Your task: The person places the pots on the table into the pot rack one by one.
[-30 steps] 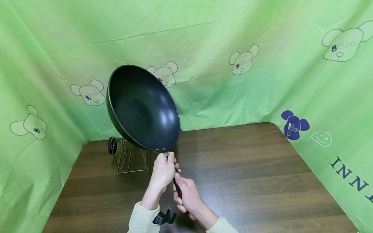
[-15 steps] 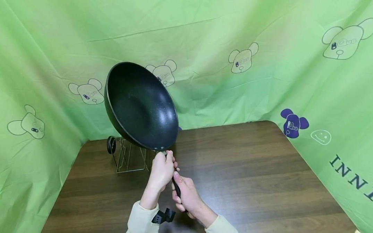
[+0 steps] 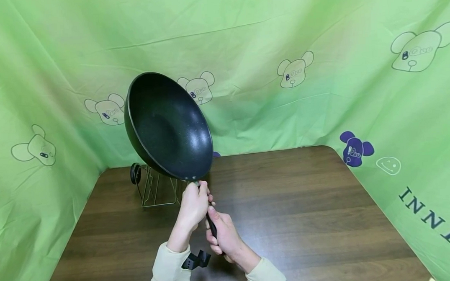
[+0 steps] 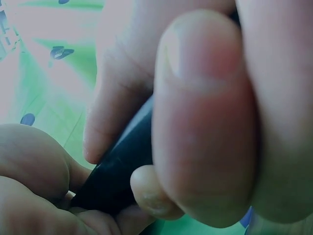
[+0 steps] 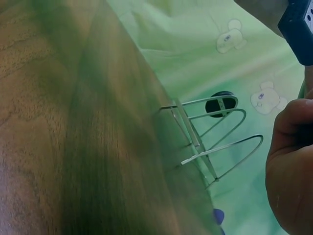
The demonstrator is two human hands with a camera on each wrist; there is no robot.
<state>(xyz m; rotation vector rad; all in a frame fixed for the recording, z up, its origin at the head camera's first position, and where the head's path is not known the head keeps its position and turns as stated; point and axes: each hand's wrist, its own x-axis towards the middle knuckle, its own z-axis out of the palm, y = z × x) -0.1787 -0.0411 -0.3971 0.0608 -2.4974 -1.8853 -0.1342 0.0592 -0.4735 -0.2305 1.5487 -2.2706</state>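
A deep black wok point(image 3: 168, 126) is held up at a tilt over the back left of the table, its dark inside facing the head camera. My left hand point(image 3: 193, 204) grips the handle close to the wok's rim. Lower down, my right hand point(image 3: 226, 237) wraps around the rear part of the same black handle point(image 3: 212, 228), thumb lying along it. Up close in the left wrist view, fingers from both hands surround the handle point(image 4: 120, 164). Behind and below the wok stands a metal wire rack point(image 3: 160, 205), partly hidden by it; its upright loops show in the right wrist view.
A round black disc point(image 3: 135, 175) sits at the rack's left end. The brown wooden table point(image 3: 295, 204) extends to the right. Green printed cloth point(image 3: 243, 39) hangs close around the table's back and sides.
The wok and both hands have shifted slightly up and to the left in the head view. Both grips on the handle are unchanged, and the rack stays in place.
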